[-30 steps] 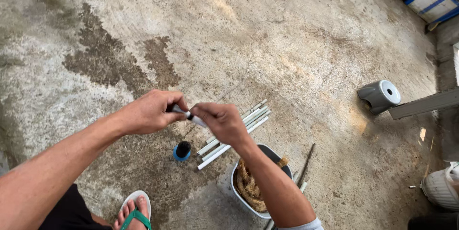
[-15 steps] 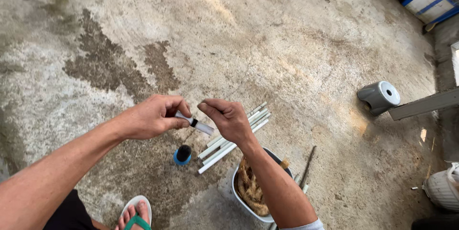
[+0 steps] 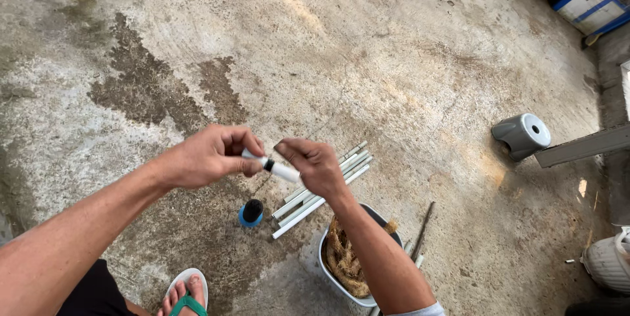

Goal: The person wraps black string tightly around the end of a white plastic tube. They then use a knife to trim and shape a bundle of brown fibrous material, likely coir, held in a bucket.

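Both hands grasp a short white plastic tube [image 3: 279, 170] with a black band: left hand [image 3: 207, 157] pinching one end, right hand [image 3: 315, 165] the other, above the concrete floor [image 3: 367, 47]. Below lie long white plastic pipes [image 3: 321, 188] and a small blue-based black cap [image 3: 251, 212]. Seemingly mid-joining; a steady aligned push fits next.

Bare forearms, dark shorts [image 3: 92, 290], a pale sleeve edge [image 3: 420, 311] (right arm), and a white, green-strapped flip-flop [image 3: 186, 293].
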